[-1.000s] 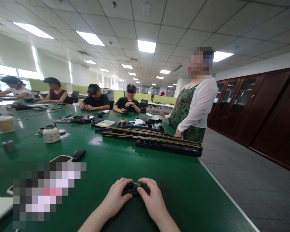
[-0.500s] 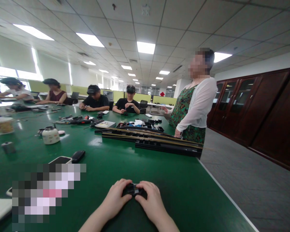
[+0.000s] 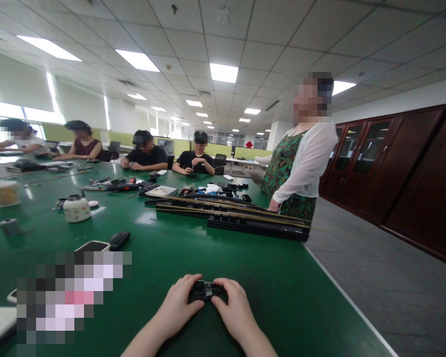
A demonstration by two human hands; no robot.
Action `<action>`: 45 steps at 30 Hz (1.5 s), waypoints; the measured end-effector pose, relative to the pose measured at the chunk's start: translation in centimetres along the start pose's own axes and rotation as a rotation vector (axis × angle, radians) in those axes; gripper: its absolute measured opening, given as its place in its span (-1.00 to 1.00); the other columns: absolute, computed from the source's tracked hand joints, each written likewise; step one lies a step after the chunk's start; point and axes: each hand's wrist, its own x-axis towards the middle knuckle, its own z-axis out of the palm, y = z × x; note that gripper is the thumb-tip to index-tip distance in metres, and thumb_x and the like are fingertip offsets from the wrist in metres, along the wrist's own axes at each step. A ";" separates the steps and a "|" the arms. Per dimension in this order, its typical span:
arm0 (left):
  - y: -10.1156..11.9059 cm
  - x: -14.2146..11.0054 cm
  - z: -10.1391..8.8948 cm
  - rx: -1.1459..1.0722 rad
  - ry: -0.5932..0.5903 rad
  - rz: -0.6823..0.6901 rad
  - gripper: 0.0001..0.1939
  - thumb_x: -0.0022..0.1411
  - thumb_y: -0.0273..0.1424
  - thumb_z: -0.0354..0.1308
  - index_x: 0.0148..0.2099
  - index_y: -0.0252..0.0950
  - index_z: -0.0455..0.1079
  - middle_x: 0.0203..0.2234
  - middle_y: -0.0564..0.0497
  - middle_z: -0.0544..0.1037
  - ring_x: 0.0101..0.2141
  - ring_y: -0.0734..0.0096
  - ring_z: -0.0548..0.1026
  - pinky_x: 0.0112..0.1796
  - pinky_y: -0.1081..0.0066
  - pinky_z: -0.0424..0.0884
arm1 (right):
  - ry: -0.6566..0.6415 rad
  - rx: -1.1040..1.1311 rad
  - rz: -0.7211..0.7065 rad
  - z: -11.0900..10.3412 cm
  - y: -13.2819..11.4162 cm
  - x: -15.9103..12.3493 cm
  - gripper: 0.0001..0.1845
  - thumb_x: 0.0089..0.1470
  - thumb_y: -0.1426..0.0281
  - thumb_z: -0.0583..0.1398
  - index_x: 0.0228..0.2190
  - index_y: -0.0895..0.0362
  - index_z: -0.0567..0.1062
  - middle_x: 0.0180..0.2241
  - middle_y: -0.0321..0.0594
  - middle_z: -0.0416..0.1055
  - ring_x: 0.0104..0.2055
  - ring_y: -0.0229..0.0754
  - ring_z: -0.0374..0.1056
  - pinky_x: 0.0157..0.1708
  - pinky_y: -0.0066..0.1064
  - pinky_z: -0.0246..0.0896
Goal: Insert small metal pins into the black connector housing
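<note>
Both my hands rest on the green table (image 3: 275, 292) near its front edge, pinching a small black part (image 3: 205, 290) between them. My left hand (image 3: 178, 302) grips its left side with curled fingers. My right hand (image 3: 235, 308) holds the right side, thumb pressed on the part. The underside of the part is hidden by my fingers.
Long black rails with gold strips (image 3: 230, 214) lie across the table middle. A standing person in a white top (image 3: 301, 163) leans a hand on the table's right edge. Phones (image 3: 106, 243) and a white jar (image 3: 76, 208) lie left. Several seated people work at the far side.
My hands and the black part have stayed in nearly the same place, fingers shifting slightly. The standing person has raised an arm out to the left.
</note>
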 end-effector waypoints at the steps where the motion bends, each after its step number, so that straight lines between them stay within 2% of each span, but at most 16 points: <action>1: 0.0 0.0 0.0 -0.005 0.005 -0.002 -0.46 -0.09 -0.43 0.11 0.03 -0.31 0.27 -0.10 -0.12 0.43 -0.07 0.17 0.36 -0.04 0.25 0.24 | 0.001 -0.001 -0.001 0.0 0.0 0.0 -0.68 -0.16 0.45 0.14 -0.27 0.02 0.49 -0.22 -0.23 0.45 -0.11 -0.08 0.31 -0.04 -0.24 0.13; 16: 0.3 -0.2 -0.2 -0.026 0.014 0.035 -0.67 -0.04 -0.45 0.09 -0.14 -0.22 0.34 -0.20 -0.03 0.45 -0.14 0.25 0.39 -0.08 0.29 0.28 | -0.014 -0.026 -0.006 -0.1 -0.2 -0.1 -0.70 -0.14 0.44 0.14 -0.28 0.01 0.49 -0.23 -0.24 0.45 -0.10 -0.08 0.31 -0.04 -0.24 0.12; 25: -0.3 0.0 0.1 -0.054 0.022 0.010 -0.54 -0.07 -0.45 0.09 -0.04 -0.27 0.31 -0.17 -0.07 0.45 -0.12 0.22 0.39 -0.07 0.29 0.26 | -0.015 -0.033 -0.009 0.0 -0.1 -0.1 -0.68 -0.15 0.43 0.14 -0.26 0.00 0.48 -0.22 -0.25 0.45 -0.10 -0.08 0.30 -0.04 -0.24 0.12; 35: 0.1 -0.1 0.0 -0.047 0.012 0.038 -0.62 -0.05 -0.47 0.06 -0.09 -0.25 0.31 -0.18 -0.05 0.45 -0.13 0.25 0.39 -0.08 0.29 0.27 | -0.038 -0.039 0.043 0.1 0.2 0.1 -0.58 -0.18 0.44 0.16 -0.17 0.04 0.43 -0.17 -0.24 0.43 -0.07 -0.10 0.29 -0.01 -0.29 0.10; 45: -0.5 -0.1 0.2 -0.064 0.023 0.037 -0.55 0.01 -0.42 0.04 0.01 -0.24 0.28 -0.11 -0.08 0.45 -0.07 0.22 0.37 -0.02 0.26 0.24 | -0.047 -0.017 0.048 -0.1 0.2 0.0 -0.60 -0.14 0.40 0.15 -0.16 0.03 0.41 -0.18 -0.25 0.43 -0.07 -0.11 0.29 -0.02 -0.31 0.11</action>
